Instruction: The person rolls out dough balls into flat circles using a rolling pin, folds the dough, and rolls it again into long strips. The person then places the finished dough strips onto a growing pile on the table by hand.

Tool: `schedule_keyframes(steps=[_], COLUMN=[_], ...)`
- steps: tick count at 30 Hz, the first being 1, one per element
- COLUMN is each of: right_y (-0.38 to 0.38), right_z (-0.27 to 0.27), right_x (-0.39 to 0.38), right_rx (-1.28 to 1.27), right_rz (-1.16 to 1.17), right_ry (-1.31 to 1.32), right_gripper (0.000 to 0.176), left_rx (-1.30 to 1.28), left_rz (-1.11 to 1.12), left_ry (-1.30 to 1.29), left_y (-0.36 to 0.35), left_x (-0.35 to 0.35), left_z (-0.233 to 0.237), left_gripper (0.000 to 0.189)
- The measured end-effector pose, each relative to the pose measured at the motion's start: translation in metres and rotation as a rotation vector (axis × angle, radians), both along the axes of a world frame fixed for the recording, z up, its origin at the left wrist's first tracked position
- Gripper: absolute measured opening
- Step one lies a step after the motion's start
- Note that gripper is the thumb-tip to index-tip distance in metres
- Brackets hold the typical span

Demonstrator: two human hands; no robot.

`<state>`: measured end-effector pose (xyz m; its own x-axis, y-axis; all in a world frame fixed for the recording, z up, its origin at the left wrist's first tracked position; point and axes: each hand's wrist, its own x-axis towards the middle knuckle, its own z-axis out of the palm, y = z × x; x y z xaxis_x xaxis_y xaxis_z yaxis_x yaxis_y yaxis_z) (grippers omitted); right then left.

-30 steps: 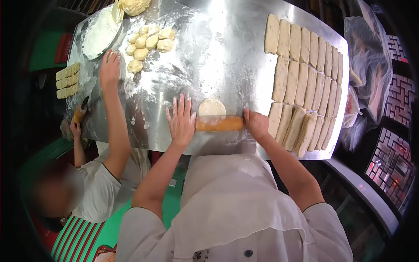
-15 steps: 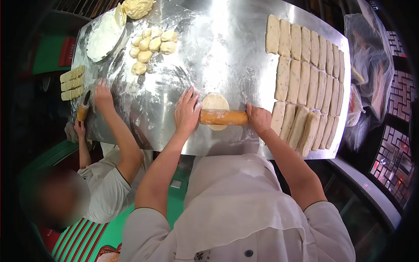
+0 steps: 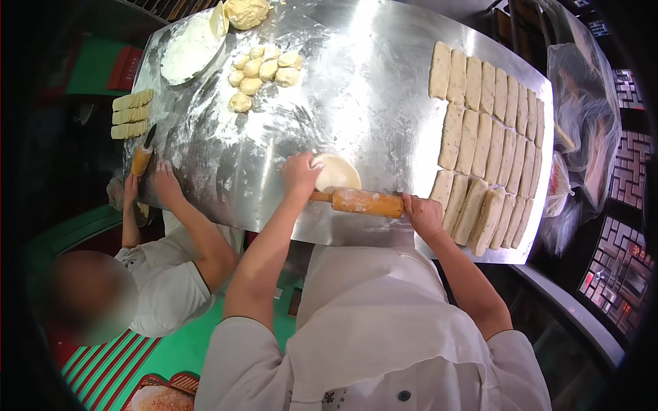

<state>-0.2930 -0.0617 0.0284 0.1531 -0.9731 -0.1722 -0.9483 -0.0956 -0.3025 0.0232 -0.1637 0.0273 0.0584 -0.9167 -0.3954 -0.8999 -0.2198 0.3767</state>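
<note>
The right hand is wrapped around the right end of an orange-brown cylindrical wooden rolling pin, which lies at the near edge of a flat, round, pale dough disc on the shiny, flour-dusted metal surface. The left hand, fingers curled in, grips the disc's left edge beside the pin's left handle.

You're in a dough-making kitchen: a floured steel table under your fingers, dough balls beyond them leftward, rows of dough strips to their right.
</note>
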Motion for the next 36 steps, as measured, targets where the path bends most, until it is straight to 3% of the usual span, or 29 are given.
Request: schedule_keyframes(steps=[2, 4, 6, 10, 12, 14, 16, 17, 18, 19, 20, 21, 22, 23, 24, 26, 27, 29, 30, 32, 33, 35, 36], right_y=[0.009, 0.023, 0.029, 0.026, 0.024, 0.025, 0.029, 0.031, 0.032, 0.028, 0.017, 0.003, -0.004, -0.004, 0.003, 0.022, 0.017, 0.002, 0.004, 0.014, 0.014, 0.013, 0.013], right_z=[0.009, -0.004, -0.003, -0.001, -0.007, -0.024, -0.054, -0.068, -0.081, -0.088, -0.070, -0.029, -0.005, -0.004, -0.023, -0.082, -0.065, -0.007, -0.018, -0.052, -0.050, -0.042, -0.040], right_x=[-0.005, -0.015, -0.017, -0.017, -0.021, -0.027, -0.033, -0.035, -0.037, -0.037, -0.029, -0.013, -0.003, -0.004, -0.010, -0.026, -0.021, -0.003, -0.008, -0.021, -0.020, -0.017, -0.018], right_rx=[0.034, 0.093, 0.118, 0.280, 0.237, 0.192, -0.256, -0.258, -0.071, 0.116, 0.104, 0.335, 0.578, 0.590, 0.586, 0.188, 0.184, 0.525, 0.523, 0.296, 0.294, -0.225, -0.223], right_rz=[-0.068, -0.162, -0.249, -0.484, -0.472, -0.466, -0.188, -0.189, -0.326, -0.456, -0.452, -0.708, -0.961, -0.901, -0.896, -0.401, -0.397, -0.751, -0.748, -0.384, -0.382, -0.140, -0.141], right_ry=[-0.020, -0.030, -0.050, -0.112, -0.194, -0.273, -0.013, -0.011, -0.229, -0.448, -0.453, -0.691, -0.925, -0.889, -0.890, -0.593, -0.592, -0.822, -0.821, -0.594, -0.594, -0.049, -0.047], right_gripper=[0.047, 0.048, 0.050, 0.047, 0.045, 0.044, 0.046, 0.046, 0.045, 0.044, 0.044, 0.045, 0.046, 0.047, 0.047, 0.048, 0.048, 0.048, 0.048, 0.047, 0.047, 0.045, 0.045], left_rx=[-0.102, -0.276, -0.438, -0.494, -0.347, -0.258, -0.048, 0.076, 0.198, 0.221, 0.237, 0.226, 0.049, -0.124, -0.191, -0.304, -0.353, -0.440, -0.441, -0.529, -0.532, -0.562, -0.559], left_rz=[0.223, 0.359, 0.467, 0.440, 0.402, 0.447, 0.409, 0.425, 0.439, 0.290, 0.145, 0.141, 0.022, -0.093, -0.060, 0.046, 0.119, 0.256, 0.321, 0.490, 0.492, 0.507, 0.508], left_ry=[0.052, -0.127, -0.083, 0.029, 0.237, 0.975, 1.102, 1.131, 1.158, 0.999, 0.835, 0.834, 0.650, 0.462, 0.399, 0.280, 0.224, 0.009, -0.122, -0.091, -0.090, 0.300, 0.302], left_y=[0.000, -0.007, -0.017, -0.033, -0.025, -0.010, 0.011, 0.022, 0.032, 0.039, 0.040, 0.035, 0.030, 0.023, 0.009, -0.027, -0.045, -0.072, -0.082, -0.093, -0.094, -0.098, -0.092], left_x=[0.064, 0.116, 0.153, 0.154, 0.115, 0.080, 0.038, 0.014, -0.008, -0.026, -0.038, -0.046, -0.052, -0.053, -0.046, -0.019, 0.002, 0.046, 0.066, 0.096, 0.100, 0.102, 0.094], left_z=[-0.032, -0.031, -0.021, 0.032, 0.066, 0.054, 0.049, 0.045, 0.040, 0.026, 0.011, 0.004, -0.001, -0.006, -0.010, -0.017, -0.020, -0.026, -0.026, -0.023, -0.015, 0.017, 0.030], left_gripper=[0.030, 0.028, 0.025, 0.020, 0.017, 0.015, 0.017, 0.017, 0.018, 0.018, 0.019, 0.019, 0.020, 0.020, 0.021, 0.021, 0.021, 0.021, 0.022, 0.022, 0.022, 0.019, 0.019])
